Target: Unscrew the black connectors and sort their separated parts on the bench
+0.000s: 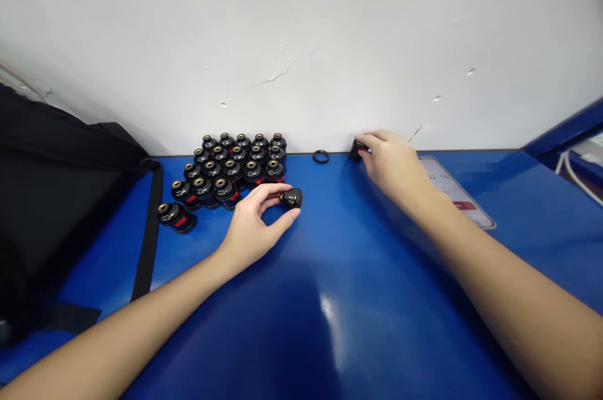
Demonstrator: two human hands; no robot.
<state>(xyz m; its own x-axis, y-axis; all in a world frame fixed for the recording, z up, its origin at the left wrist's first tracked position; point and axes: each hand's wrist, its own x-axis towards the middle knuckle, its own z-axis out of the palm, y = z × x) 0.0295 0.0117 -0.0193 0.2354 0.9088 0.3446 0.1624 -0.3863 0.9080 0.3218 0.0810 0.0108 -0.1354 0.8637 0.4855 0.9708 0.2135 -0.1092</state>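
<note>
My left hand (257, 221) has its fingers and thumb around a small black cylindrical part with a brass-ringed end (292, 198). That part is tilted, its brass end toward the left. Further back on the right, by the wall, my right hand (391, 161) grips another small black part (357, 151) between thumb and fingers; much of it is hidden. Left of my left hand, several like black parts (233, 169) with brass centres and red marks stand in close rows. One of them (178, 217) sits at the front left of the group. A black ring (321, 156) lies between my hands.
A blue tabletop (330, 299) runs back to a white wall (330, 42). On the left lies a black bag (56, 199) with straps. Partly behind my right forearm is a flat device with a lit screen (459, 193). A blue frame (570, 130) and white cables stand far right.
</note>
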